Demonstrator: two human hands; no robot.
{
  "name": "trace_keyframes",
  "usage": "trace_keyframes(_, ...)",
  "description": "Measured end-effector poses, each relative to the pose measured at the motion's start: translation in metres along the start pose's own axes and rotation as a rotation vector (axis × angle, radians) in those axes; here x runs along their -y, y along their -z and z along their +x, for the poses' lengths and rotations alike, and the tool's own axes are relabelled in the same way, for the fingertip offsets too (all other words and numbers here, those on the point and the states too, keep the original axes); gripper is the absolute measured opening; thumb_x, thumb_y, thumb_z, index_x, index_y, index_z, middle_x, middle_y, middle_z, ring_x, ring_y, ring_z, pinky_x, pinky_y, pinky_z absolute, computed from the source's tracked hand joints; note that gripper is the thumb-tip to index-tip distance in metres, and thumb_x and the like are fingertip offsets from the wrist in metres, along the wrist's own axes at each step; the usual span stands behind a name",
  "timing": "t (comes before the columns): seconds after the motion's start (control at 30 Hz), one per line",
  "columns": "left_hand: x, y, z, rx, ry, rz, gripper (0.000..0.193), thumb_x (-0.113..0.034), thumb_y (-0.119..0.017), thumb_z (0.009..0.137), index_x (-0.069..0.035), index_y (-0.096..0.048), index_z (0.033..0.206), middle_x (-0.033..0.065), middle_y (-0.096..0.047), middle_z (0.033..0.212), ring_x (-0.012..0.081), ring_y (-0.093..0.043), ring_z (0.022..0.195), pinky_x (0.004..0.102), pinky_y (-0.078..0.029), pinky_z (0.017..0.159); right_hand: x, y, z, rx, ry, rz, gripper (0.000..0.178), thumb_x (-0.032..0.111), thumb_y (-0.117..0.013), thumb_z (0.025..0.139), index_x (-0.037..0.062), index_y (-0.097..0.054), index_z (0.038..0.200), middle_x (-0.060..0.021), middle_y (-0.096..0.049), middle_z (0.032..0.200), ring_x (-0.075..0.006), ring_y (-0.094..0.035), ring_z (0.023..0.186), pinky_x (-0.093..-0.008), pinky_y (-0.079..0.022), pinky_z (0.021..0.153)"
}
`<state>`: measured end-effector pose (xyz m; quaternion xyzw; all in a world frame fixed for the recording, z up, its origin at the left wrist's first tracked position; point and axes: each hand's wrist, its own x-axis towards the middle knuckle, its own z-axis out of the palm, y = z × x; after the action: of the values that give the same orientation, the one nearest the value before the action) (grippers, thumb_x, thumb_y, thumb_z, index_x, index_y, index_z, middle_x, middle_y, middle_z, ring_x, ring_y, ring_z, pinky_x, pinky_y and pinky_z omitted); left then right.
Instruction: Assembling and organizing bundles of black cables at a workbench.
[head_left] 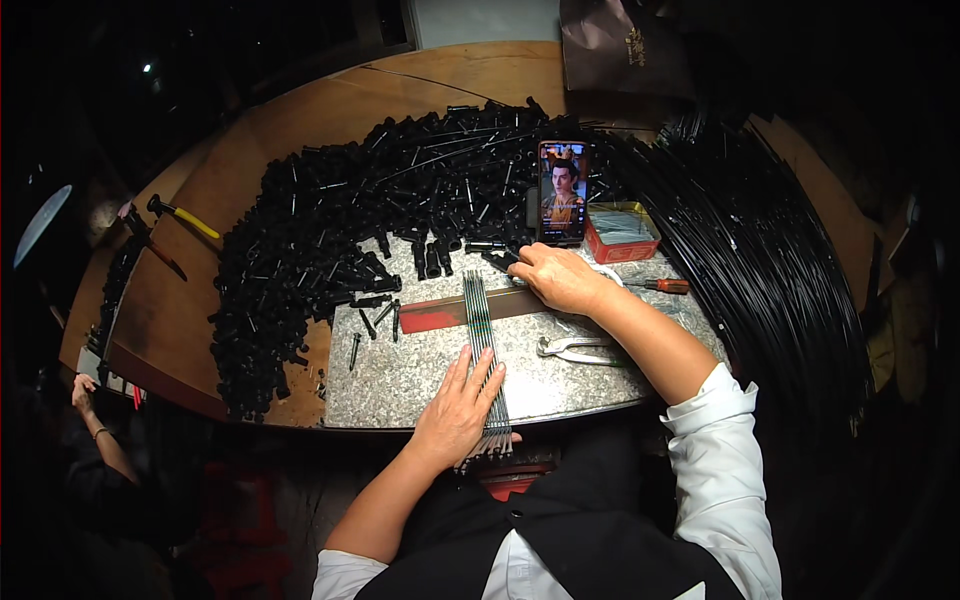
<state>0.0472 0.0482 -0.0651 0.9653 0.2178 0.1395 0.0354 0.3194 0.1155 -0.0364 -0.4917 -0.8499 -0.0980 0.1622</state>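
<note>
A broad brown wooden worktop [480, 62], partly covered by a flat speckled grey stone-like slab [580, 398], stands brightly lit amid deep shadow. Beyond its far edge is a plain pale grey panel [485, 22], and a tiny white point of light [148, 68] shows at the upper left. Red plastic-looking stools [240, 505] sit dimly at the lower left, where the floor is too dark to make out.
</note>
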Motion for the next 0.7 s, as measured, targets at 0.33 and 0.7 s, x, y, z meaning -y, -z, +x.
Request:
trace_keyframes(0.33, 0.001, -0.002, -0.001, -0.001, 0.005, -0.001, 0.094, -0.065, -0.06, 0.074, 0.007, -0.042, 0.132, 0.026, -0.033, 0.141, 0.0452, -0.024, 0.134, 0.0491, -0.026, 0.109, 0.003, -0.001, 0.004, 0.048, -0.019, -0.007, 0.019, 0.008, -0.054, 0.078, 0.005, -0.063, 0.094, -0.0118, -0.056, 0.089, -0.0278, -0.058, 0.089, -0.0386, -0.05, 0.076)
trace_keyframes(0.7, 0.001, -0.002, -0.001, 0.006, 0.008, -0.02, 0.094, -0.064, -0.06, 0.074, 0.006, -0.041, 0.132, 0.0257, -0.032, 0.142, 0.0452, -0.023, 0.134, 0.0494, -0.025, 0.109, 0.0, -0.009, 0.01, 0.011, 0.051, -0.044, 0.032, 0.005, -0.053, 0.08, 0.0092, -0.064, 0.109, -0.0092, -0.054, 0.088, -0.0246, -0.056, 0.088, -0.0359, -0.048, 0.076)
